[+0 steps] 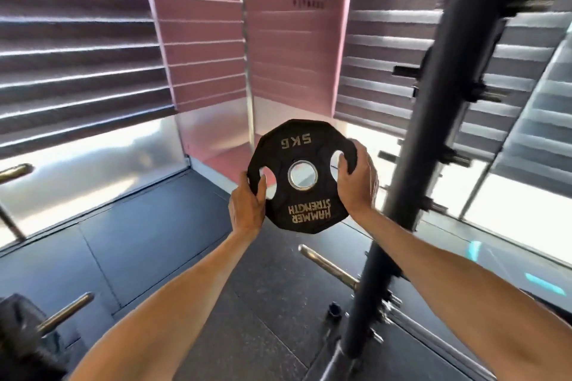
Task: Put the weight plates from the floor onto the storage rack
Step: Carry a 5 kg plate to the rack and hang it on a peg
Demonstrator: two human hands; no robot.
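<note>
beside the rack, 1 plate, 2 hands: left hand, right hand

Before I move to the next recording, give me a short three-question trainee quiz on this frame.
1. True or false: only one hand holds the weight plate.
2. Which weight is printed on the plate? A) 5KG B) 10KG C) 20KG
3. Fill in: seen from the head camera, the rack's black upright stands to the plate's ____.
Key: 1 false, the left hand and the right hand each grip an edge at a cutout. 2 A. 3 right.
</note>
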